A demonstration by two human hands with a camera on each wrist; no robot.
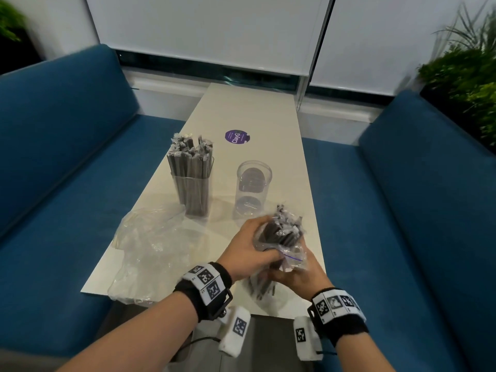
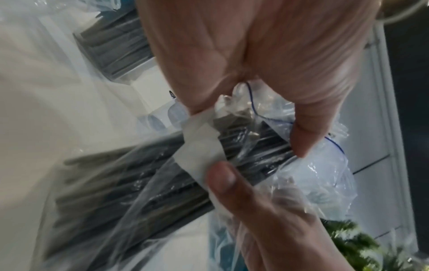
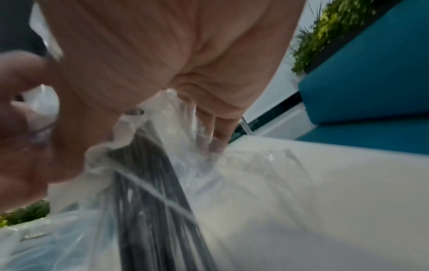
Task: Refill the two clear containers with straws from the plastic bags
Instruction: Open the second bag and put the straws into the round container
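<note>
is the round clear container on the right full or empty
Empty of straws: the round clear plastic container stands upright and open-topped, its base visible through the wall. The square clear container to its left is packed with dark wrapped straws.

Purple sticker (image 1: 236, 136) on table (image 1: 268, 124) reads "ClayG".

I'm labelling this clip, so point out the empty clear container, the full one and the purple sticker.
empty clear container (image 1: 253, 193), head view, on its clear side wall.
full container (image 1: 193, 196), head view, on its lower wall.
purple sticker (image 1: 236, 136), head view, on its middle.
</note>
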